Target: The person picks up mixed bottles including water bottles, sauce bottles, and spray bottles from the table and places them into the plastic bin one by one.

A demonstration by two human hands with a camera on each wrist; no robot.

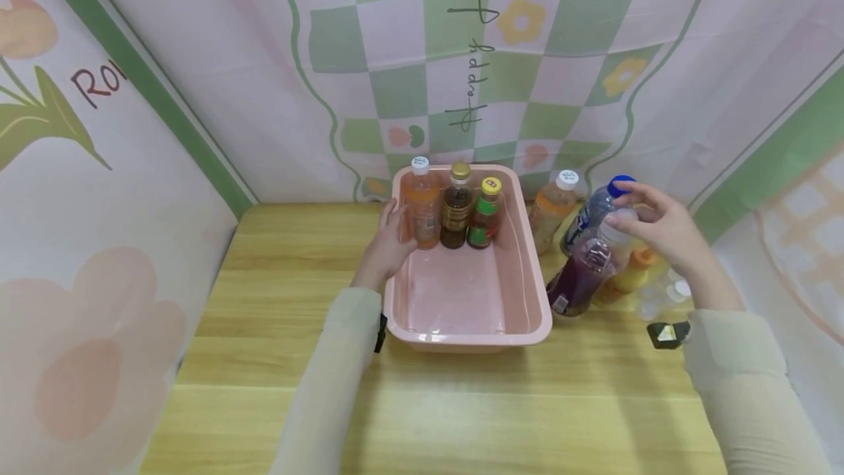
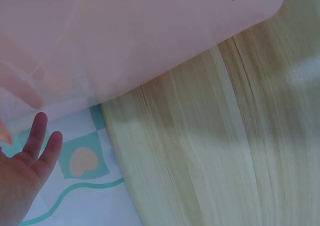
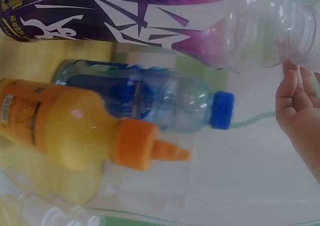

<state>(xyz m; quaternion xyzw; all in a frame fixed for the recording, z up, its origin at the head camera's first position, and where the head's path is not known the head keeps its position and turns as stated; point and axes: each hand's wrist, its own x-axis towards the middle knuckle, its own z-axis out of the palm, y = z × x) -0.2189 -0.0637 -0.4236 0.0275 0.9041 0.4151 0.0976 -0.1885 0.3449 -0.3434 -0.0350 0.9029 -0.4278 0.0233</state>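
Observation:
My left hand (image 1: 387, 246) is at the pink bin's (image 1: 537, 314) left wall, its fingers loosely extended beside an orange drink bottle (image 1: 423, 211). In the left wrist view, spread fingers (image 2: 36, 141) show below the bin's pale wall. On the right, my right hand (image 1: 659, 222) holds the top of a purple drink bottle (image 1: 583, 277), thumb and fingers about its pale cap. In the right wrist view, the fingers (image 3: 295, 88) bend at that bottle's neck; the thumb is out of sight. Inside the bin also stand a dark sauce bottle (image 1: 456, 215) and a small yellow-capped bottle (image 1: 484, 218).
Right of the bin stand another orange drink bottle (image 1: 552, 211), a blue-capped bottle (image 3: 175, 103), a yellow squeeze bottle (image 3: 75, 126) with an orange nozzle and small white-capped containers (image 1: 662, 295). The wooden table (image 1: 461, 416) meets a patterned curtain (image 1: 395, 35) behind.

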